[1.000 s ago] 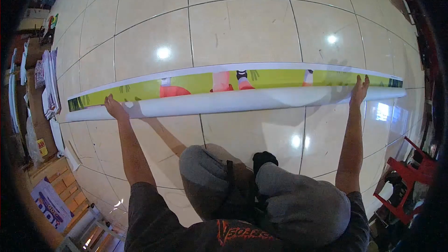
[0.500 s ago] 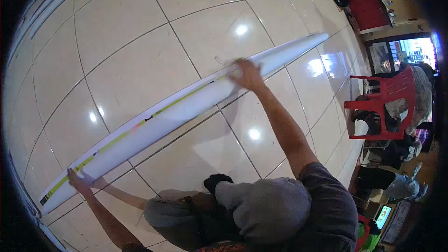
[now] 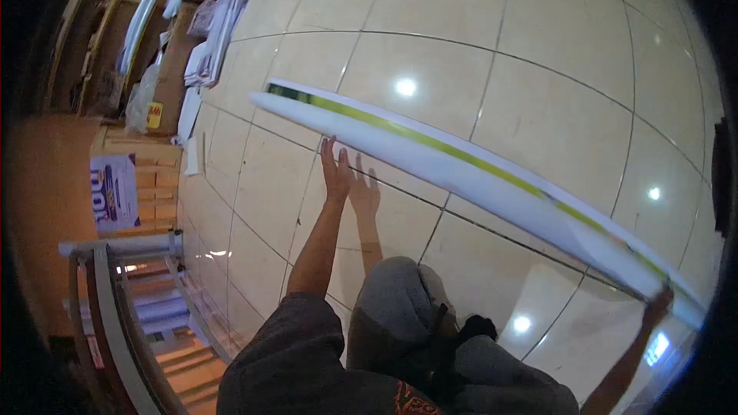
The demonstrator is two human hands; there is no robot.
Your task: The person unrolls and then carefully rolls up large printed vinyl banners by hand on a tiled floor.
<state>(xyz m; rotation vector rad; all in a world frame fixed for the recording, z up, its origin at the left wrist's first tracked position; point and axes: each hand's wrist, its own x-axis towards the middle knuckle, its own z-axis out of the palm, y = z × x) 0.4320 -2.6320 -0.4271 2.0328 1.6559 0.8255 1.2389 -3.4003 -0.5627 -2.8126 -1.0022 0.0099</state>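
A long white roll of printed sheet (image 3: 430, 161), with a yellow-green stripe and a dark patch near its left end, lies slantwise over the tiled floor (image 3: 538, 100). My left hand (image 3: 336, 173) is open, fingers stretched out, with its fingertips right at the roll's near edge. A reflection of that hand shows in the glossy tile beside it. Toward the far right end, my right hand (image 3: 659, 306) is closed on the roll. My bent knees (image 3: 400, 300) are on the near side of it.
Folded white sheets (image 3: 217, 38) are piled at the upper left beside cardboard. Below them a purple-and-white poster (image 3: 114, 192) hangs on a wooden slatted crate (image 3: 157, 184). A grey metal frame (image 3: 108, 315) stands at the lower left. A dark object (image 3: 723, 177) sits at the right edge.
My view has swung left, bringing the crate and metal frame into sight. My left hand has come off the roll's left end. My right hand remains at the roll, now farther right in view.
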